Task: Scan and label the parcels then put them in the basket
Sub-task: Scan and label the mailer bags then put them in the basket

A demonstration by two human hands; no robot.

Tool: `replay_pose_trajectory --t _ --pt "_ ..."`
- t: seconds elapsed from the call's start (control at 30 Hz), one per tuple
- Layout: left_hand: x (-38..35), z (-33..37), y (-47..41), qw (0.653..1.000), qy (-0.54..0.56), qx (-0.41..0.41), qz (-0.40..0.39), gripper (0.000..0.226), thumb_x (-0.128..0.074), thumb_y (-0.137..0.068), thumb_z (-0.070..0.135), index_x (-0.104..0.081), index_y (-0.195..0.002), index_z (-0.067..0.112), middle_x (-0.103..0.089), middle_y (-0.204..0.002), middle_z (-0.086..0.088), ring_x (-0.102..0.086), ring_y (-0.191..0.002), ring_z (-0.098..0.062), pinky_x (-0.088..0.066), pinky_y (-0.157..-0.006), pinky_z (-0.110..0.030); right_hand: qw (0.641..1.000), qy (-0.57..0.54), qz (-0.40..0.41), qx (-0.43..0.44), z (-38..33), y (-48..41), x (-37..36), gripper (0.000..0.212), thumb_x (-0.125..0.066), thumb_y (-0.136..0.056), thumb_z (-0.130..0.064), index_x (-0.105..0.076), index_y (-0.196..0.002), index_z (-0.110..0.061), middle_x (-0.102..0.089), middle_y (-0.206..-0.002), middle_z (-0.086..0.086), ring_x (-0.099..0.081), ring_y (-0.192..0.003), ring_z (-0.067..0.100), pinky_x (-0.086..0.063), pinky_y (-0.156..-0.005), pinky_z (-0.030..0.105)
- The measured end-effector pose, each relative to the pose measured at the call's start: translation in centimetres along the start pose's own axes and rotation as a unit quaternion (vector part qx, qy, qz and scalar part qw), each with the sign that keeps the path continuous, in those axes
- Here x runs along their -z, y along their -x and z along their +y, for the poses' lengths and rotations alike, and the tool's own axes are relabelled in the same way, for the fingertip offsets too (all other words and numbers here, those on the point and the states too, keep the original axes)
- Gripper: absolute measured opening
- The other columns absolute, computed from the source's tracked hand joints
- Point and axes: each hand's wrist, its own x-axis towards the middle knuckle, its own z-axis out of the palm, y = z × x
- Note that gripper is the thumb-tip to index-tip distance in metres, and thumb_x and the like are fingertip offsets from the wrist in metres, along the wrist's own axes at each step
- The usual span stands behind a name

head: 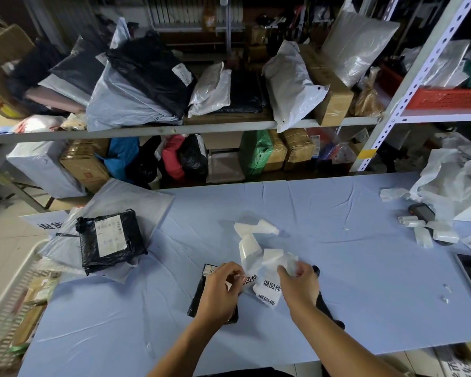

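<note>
Now the labelling step is going on: the left hand (218, 292) is pinching one sticker (249, 280), fingers clamped on its edge. The right hand (301, 287) is gripping the label strip (268, 291) above the black parcel (198, 297) lying on the desk (365, 268). Next, I judge, the sticker is wanting peeling free and pressing flat onto that parcel; the white basket (3, 322) at the left is holding what look like boxes, partly hidden.
</note>
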Motion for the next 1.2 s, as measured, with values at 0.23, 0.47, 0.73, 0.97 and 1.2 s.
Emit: replay_pose_trajectory --t 0.23,0.47,0.73,0.97,1.2 --pt "1.1 -1.2 -0.3 0.999 0.009 0.034 -0.008 0.022 -0.068 -0.089 0.013 -0.064 -0.077 0.031 -0.068 -0.076 0.013 -0.066 -0.075 -0.007 -0.044 -0.064 -0.013 0.950 -0.021 -0.279 0.137 -1.2 3.7 -1.2 0.011 -0.078 -0.083 -0.017 -0.077 -0.093 -0.020 -0.076 -0.088 -0.008 -0.070 -0.086 0.004 -0.052 -0.077 0.017" --pt "1.6 -2.6 -0.7 0.983 0.101 0.146 0.039 0.032 -0.079 -0.081 0.010 -0.069 -0.109 0.022 -0.071 -0.083 0.003 -0.068 -0.072 -0.007 -0.054 -0.071 -0.022 0.965 -0.029 -0.239 0.102 -1.6 3.6 -2.5 0.007 -0.079 -0.083 -0.011 -0.075 -0.083 -0.018 -0.075 -0.079 -0.005 -0.069 -0.074 0.003 -0.048 -0.063 0.013" --pt "3.4 -3.4 -4.5 0.992 0.028 0.119 0.021 0.017 -0.073 -0.083 0.007 -0.070 -0.071 0.018 -0.069 -0.068 0.005 -0.062 -0.062 -0.008 -0.048 -0.061 -0.022 0.977 -0.023 -0.190 0.093 -3.4 2.7 -6.0 0.008 -0.078 -0.085 -0.021 -0.073 -0.079 -0.022 -0.072 -0.082 -0.010 -0.067 -0.083 0.008 -0.055 -0.078 0.023" --pt "3.3 -6.2 -5.8 0.986 -0.024 0.167 0.014 0.022 -0.076 -0.078 0.009 -0.068 -0.061 0.020 -0.066 -0.059 0.004 -0.060 -0.057 -0.013 -0.049 -0.058 -0.030 0.983 0.039 -0.176 0.041 -3.3 1.6 -9.4 0.010 -0.079 -0.083 -0.021 -0.071 -0.080 -0.026 -0.071 -0.082 -0.009 -0.066 -0.079 0.010 -0.048 -0.062 0.013" --pt "1.9 -8.3 -5.1 0.970 -0.061 0.233 -0.012 0.011 -0.071 -0.081 0.006 -0.067 -0.084 0.017 -0.057 -0.059 0.007 -0.052 -0.054 -0.009 -0.043 -0.053 -0.019 0.983 0.111 -0.143 0.020 -1.0 1.9 -11.8 0.027 -0.071 -0.085 -0.014 -0.049 -0.096 -0.026 -0.063 -0.076 0.000 -0.060 -0.070 0.014 -0.050 -0.059 0.029"
